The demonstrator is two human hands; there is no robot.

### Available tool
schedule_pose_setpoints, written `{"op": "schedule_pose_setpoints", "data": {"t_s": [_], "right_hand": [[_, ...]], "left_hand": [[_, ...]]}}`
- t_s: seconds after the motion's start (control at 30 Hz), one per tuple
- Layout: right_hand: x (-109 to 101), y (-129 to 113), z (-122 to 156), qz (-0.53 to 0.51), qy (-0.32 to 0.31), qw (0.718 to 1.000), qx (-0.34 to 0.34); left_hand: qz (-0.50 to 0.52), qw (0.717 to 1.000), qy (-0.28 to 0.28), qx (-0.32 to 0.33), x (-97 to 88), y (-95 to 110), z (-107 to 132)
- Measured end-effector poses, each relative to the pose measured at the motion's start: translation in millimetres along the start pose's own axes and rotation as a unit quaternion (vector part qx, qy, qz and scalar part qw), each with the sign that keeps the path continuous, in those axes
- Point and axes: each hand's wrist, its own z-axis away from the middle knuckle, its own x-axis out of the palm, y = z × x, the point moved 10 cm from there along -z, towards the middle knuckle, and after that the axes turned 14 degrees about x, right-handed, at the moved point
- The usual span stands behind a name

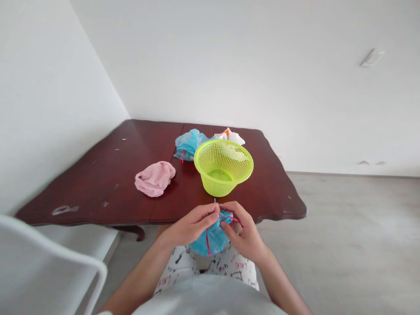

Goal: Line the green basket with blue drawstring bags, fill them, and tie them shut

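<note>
Grey shirt [210,297] cuts off the frame's bottom edge. Left hand [192,225] and right hand [244,232] are curled, gripping a blue bag [212,238] with red cord [207,243] above the lap, hiding its top. Thin pin [215,200], hard to make out, rises between them. Green basket [223,168], pink cloth [154,178] and second bag [189,144] lie on the table [98,188], upper centre.

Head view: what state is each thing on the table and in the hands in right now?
Blue plastic bag with red cord, gathered up, held above the lap
Left hand, gripping the bag's gathered top
Right hand, gripping the bag's gathered top
Lime-green plastic basket, upright, open side up
Pink cloth, crumpled on the table
Second blue plastic bag, bunched up
White bundle, partly behind the basket
Dark red wooden table, scuffed
</note>
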Motion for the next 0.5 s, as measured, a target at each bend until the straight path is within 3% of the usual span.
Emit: {"op": "schedule_pose_setpoints", "data": {"t_s": [0.1, 0.17, 0.27, 0.4, 0.5], "right_hand": [[-4, 15, -5, -0.016, -0.003, 0.999, 0.051], [-2, 23, -11, -0.008, -0.038, 0.996, 0.076], [-1, 29, -20, 0.082, -0.081, 0.990, 0.084], [-16, 30, -34, 0.242, -0.034, 0.968, 0.062], [-33, 35, -39, 0.277, 0.010, 0.959, 0.064]], "left_hand": [[-0.066, 0.997, -0.035, -0.002, 1.9, 2, -5], [-0.115, 0.991, -0.059, -0.015, -0.8, 3, -4], [-0.183, 0.979, -0.080, -0.035, -12.5, 8, 1], [-0.245, 0.962, -0.094, -0.072, -32.4, 16, 14], [-0.314, 0.941, -0.081, -0.096, -50.9, 17, 23]]}}
